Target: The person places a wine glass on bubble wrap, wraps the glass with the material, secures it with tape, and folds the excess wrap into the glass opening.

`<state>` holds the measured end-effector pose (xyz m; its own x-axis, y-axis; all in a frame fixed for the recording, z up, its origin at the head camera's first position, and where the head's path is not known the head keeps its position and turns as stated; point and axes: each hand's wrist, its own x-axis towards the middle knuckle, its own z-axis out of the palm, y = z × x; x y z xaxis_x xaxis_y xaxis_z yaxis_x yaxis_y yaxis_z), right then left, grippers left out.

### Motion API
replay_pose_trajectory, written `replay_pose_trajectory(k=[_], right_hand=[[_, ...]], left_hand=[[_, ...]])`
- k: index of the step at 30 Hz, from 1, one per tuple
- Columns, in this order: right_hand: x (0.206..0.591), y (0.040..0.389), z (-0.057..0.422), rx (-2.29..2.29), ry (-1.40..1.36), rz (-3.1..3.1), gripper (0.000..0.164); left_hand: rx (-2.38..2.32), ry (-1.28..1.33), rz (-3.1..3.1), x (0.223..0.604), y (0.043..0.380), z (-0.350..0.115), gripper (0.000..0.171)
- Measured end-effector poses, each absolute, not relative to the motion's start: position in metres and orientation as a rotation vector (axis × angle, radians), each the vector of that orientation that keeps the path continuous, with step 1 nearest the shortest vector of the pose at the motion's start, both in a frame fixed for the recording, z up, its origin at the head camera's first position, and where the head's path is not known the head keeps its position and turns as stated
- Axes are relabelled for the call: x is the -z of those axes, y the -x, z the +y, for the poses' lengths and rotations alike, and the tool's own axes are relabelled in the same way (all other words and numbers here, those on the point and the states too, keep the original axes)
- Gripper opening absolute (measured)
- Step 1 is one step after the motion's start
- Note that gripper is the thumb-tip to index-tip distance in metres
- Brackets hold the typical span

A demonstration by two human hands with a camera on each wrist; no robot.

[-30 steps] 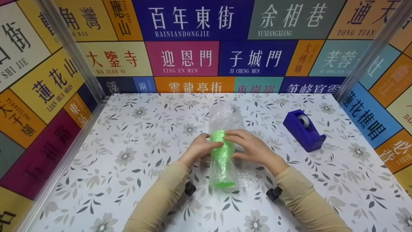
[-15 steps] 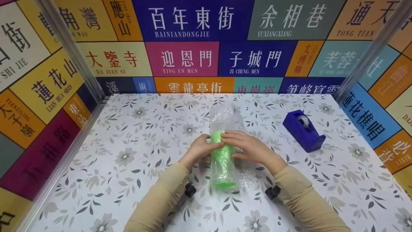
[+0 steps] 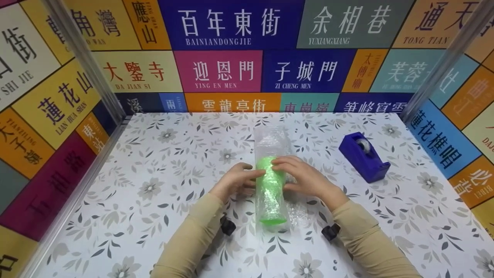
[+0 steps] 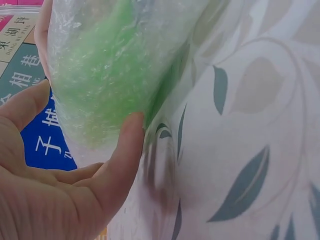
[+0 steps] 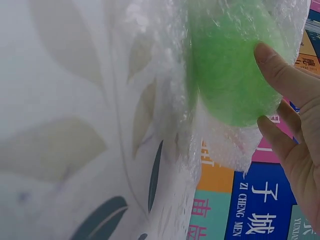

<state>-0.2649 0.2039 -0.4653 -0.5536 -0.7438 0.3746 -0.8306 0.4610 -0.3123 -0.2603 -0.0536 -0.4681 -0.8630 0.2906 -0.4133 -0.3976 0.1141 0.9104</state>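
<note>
A bright green tube-shaped thing (image 3: pixel 270 197) lies lengthwise on the table, wrapped in clear bubble wrap (image 3: pixel 270 137); its exact kind is blurred by the wrap. Beyond its far end the wrap extends loose, and more spreads flat to its right. My left hand (image 3: pixel 234 180) is at the left side, thumb along the top, fingers fairly straight and partly hidden below. From the right, my right hand (image 3: pixel 307 176) rests fingertips on the top and side. The right wrist view shows fingertips (image 5: pixel 270 57) touching the wrap over the rounded green end (image 5: pixel 235 75).
A blue tape dispenser (image 3: pixel 364 156) with a roll of clear tape stands at the right of the table. The table (image 3: pixel 173 231) has a floral cover. Printed panels (image 3: pixel 220 71) rise along the back and both sides.
The wrapped green thing has shifted slightly to the right, with the loose wrap beyond it. My right hand has moved a little right too. My left hand has drawn slightly left.
</note>
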Motion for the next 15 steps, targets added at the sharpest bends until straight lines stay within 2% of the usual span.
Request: replay_pose_trajectory(k=[15], right_hand=[[0.471, 0.264, 0.209, -0.748, -1.315, -2.484, 0.06]], left_hand=[[-1.893, 0.13, 1.77, 0.472, 0.262, -0.042, 0.095]])
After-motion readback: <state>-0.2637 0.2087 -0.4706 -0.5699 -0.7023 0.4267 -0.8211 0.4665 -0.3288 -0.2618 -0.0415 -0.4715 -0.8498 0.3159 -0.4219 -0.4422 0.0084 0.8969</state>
